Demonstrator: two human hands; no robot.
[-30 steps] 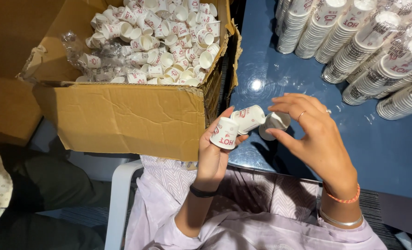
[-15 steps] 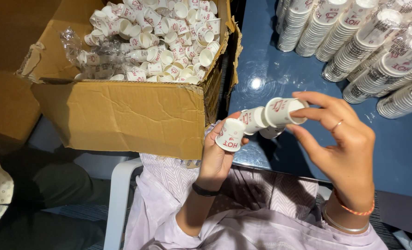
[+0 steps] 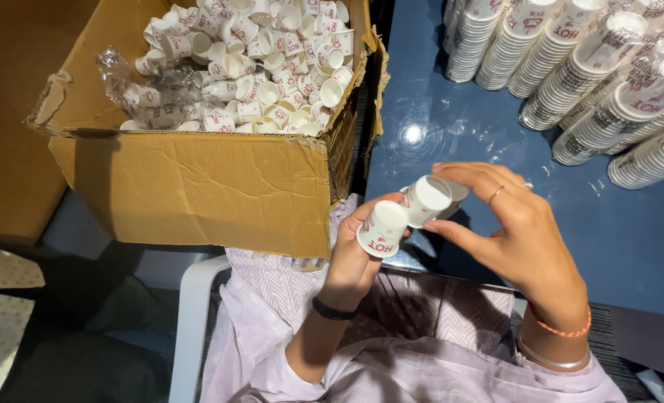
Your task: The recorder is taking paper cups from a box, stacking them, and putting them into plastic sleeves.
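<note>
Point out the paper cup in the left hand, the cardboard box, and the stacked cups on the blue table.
paper cup (image 3: 382,229), head view, on its white base.
cardboard box (image 3: 198,186), head view, on its front wall.
stacked cups (image 3: 556,82), head view, on one stack's side.

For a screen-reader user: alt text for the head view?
Two hands hold small white paper cups over a dark blue table: left hand one cup, right hand another. Cardboard box of loose cups at left, stacked cups behind.
</note>
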